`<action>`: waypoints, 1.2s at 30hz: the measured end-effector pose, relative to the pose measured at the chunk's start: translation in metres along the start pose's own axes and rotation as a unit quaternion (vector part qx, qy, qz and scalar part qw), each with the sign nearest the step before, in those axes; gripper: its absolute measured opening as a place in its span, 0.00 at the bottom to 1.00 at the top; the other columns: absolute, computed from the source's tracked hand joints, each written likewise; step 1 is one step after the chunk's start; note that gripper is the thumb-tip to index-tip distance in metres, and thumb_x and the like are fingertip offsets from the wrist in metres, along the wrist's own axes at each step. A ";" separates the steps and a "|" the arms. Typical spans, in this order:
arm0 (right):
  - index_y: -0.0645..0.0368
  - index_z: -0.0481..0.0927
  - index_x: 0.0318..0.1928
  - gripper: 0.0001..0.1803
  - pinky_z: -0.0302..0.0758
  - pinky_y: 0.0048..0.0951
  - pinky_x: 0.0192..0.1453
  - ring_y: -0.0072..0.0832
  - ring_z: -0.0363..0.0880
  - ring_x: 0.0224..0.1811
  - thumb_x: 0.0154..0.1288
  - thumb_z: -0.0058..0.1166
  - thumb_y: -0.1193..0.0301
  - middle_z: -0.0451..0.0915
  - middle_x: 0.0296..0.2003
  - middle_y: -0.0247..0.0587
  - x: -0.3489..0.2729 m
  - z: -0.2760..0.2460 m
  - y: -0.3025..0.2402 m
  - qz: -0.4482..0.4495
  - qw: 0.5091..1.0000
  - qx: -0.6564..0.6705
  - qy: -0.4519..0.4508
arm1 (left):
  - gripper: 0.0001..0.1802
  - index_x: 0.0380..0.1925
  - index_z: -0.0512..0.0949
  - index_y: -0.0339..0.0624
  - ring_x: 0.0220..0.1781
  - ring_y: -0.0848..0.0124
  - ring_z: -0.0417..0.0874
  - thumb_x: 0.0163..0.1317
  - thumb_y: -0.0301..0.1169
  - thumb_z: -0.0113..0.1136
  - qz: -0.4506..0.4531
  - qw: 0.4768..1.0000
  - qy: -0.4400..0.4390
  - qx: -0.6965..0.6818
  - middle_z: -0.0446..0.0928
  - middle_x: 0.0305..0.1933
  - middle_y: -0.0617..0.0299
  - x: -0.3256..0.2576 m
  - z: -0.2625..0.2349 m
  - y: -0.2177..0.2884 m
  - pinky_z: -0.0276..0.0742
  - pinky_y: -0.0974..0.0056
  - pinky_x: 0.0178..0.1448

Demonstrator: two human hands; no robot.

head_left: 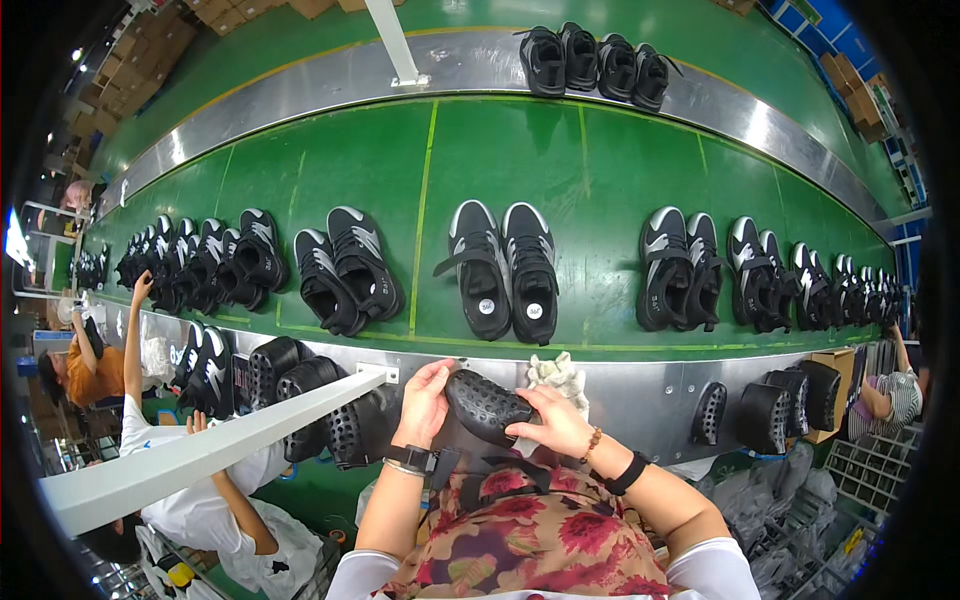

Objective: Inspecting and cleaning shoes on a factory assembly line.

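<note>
Studded piece (488, 408) in hand beside the green belt (500, 140)

Right in front of me, a person in a flowered apron (530, 540) holds the black studded piece at the near tabletop (635, 395), a strip of bare metal, with its bumpy face turned up. The right hand (550, 422) is closed on the right end, thumb laid over the near side and fingers over the far side. The left hand (428, 400) is half curled against the left end; how firmly it grips I cannot tell. A dark watch (412, 459) sits on the left wrist, a black band (628, 473) and a beaded bracelet (593, 443) on the right.

Just beyond the right hand lies a pale, crumpled cloth (557, 376). More black studded pieces stand to both sides, one cluster (310, 385) past the white post (220, 440) on the left, another (765, 415) on the right near a cardboard box (843, 385).

Along the belt runs a row of black shoes with silvery toes. The pair (530, 262) straight ahead shows round white stickers (487, 306) inside the heels. Four more shoes (597, 68) stand on the far metal ledge (465, 72).

To the left, a co-worker in a white top (205, 500) stretches one hand (143, 288) to the shoes there.
</note>
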State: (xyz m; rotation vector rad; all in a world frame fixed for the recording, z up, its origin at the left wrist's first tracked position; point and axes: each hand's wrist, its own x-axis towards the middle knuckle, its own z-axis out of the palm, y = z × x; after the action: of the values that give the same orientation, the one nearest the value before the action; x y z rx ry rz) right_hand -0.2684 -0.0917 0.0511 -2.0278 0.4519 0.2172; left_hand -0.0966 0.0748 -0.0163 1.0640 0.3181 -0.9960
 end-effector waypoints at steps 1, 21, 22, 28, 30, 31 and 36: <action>0.67 0.72 0.55 0.38 0.69 0.39 0.54 0.45 0.72 0.48 0.53 0.64 0.51 0.75 0.42 0.52 -0.001 -0.001 0.002 0.001 1.000 0.000 -0.001 | 0.09 0.43 0.77 0.32 0.46 0.71 0.78 0.67 0.25 0.52 -0.001 1.000 0.000 -0.001 0.78 0.43 0.59 0.003 -0.002 -0.005 0.74 0.66 0.55; 0.67 0.75 0.41 0.24 0.75 0.40 0.40 0.48 0.79 0.35 0.53 0.63 0.59 0.79 0.33 0.53 0.016 -0.063 -0.038 -0.010 0.973 -0.142 0.180 | 0.22 0.46 0.76 0.38 0.53 0.55 0.72 0.48 0.25 0.65 0.481 0.561 0.023 0.673 0.73 0.51 0.53 0.057 0.104 0.061 0.68 0.57 0.55; 0.68 0.76 0.39 0.24 0.76 0.41 0.38 0.48 0.79 0.33 0.53 0.63 0.58 0.79 0.31 0.54 0.023 -0.068 -0.042 0.009 0.981 -0.114 0.157 | 0.24 0.46 0.77 0.39 0.53 0.56 0.72 0.45 0.24 0.66 0.486 0.510 0.018 0.709 0.73 0.52 0.53 0.065 0.112 0.068 0.68 0.58 0.56; 0.68 0.77 0.31 0.24 0.76 0.44 0.35 0.52 0.80 0.29 0.49 0.61 0.55 0.78 0.23 0.57 0.071 -0.086 -0.052 0.057 0.991 -0.077 0.098 | 0.16 0.41 0.78 0.40 0.45 0.60 0.74 0.49 0.27 0.61 0.473 0.502 -0.040 0.723 0.75 0.37 0.58 0.091 0.110 0.071 0.71 0.57 0.51; 0.68 0.76 0.30 0.23 0.77 0.40 0.35 0.46 0.82 0.30 0.49 0.63 0.57 0.78 0.22 0.57 0.092 -0.080 -0.059 0.045 0.978 -0.171 0.110 | 0.12 0.36 0.77 0.40 0.41 0.58 0.75 0.48 0.27 0.58 0.472 0.518 -0.044 0.712 0.74 0.34 0.56 0.089 0.108 0.076 0.72 0.57 0.46; 0.66 0.75 0.29 0.18 0.78 0.42 0.39 0.49 0.81 0.32 0.51 0.59 0.60 0.80 0.27 0.56 0.102 -0.077 -0.066 0.046 0.975 -0.197 0.097 | 0.12 0.36 0.77 0.40 0.41 0.58 0.75 0.48 0.27 0.58 0.471 0.518 -0.043 0.713 0.74 0.34 0.56 0.088 0.107 0.077 0.72 0.57 0.46; 0.67 0.74 0.33 0.14 0.79 0.38 0.36 0.43 0.81 0.32 0.50 0.60 0.69 0.79 0.28 0.51 0.148 -0.031 -0.050 -0.032 0.942 -0.310 0.128 | 0.16 0.38 0.77 0.36 0.42 0.54 0.76 0.45 0.21 0.58 0.427 0.549 -0.033 0.718 0.75 0.35 0.52 0.085 0.091 0.082 0.74 0.55 0.48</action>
State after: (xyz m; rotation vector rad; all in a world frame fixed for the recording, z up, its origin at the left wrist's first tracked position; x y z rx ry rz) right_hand -0.1140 -0.1311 0.0561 -2.7051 0.5209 0.0521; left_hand -0.0047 -0.0364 0.0208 2.2808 -1.2951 -0.1505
